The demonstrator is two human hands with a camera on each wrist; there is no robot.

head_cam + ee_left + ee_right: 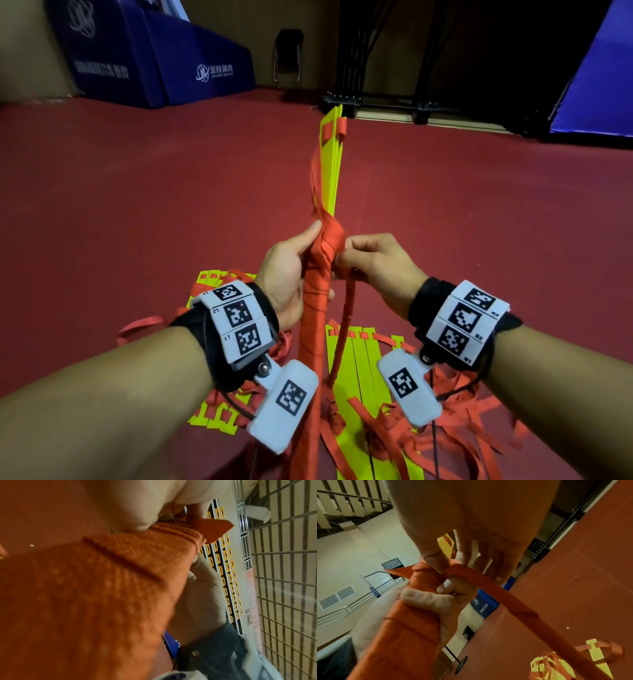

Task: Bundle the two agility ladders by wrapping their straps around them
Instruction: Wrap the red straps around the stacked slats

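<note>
Black wristbands (431, 298) (white tag blocks)

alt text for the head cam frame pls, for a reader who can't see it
Two bare hands hold up a stack of yellow plastic ladder rungs half wrapped in red-orange webbing strap: the left hand grips the wrapped part, the right hand pinches the strap beside it. A second yellow-and-red agility ladder lies loose on the dark red floor below.

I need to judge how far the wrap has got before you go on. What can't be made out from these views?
- Bundle lower end: head view, hidden behind the wrist-mounted camera.
- Strap free end: right wrist view, cut off by the bottom edge.
- Left hand fingertips: head view, behind the bundle.
- Right hand pinch point: head view, covered by curled fingers.
- Wrap weave: left wrist view, blurred.
</note>
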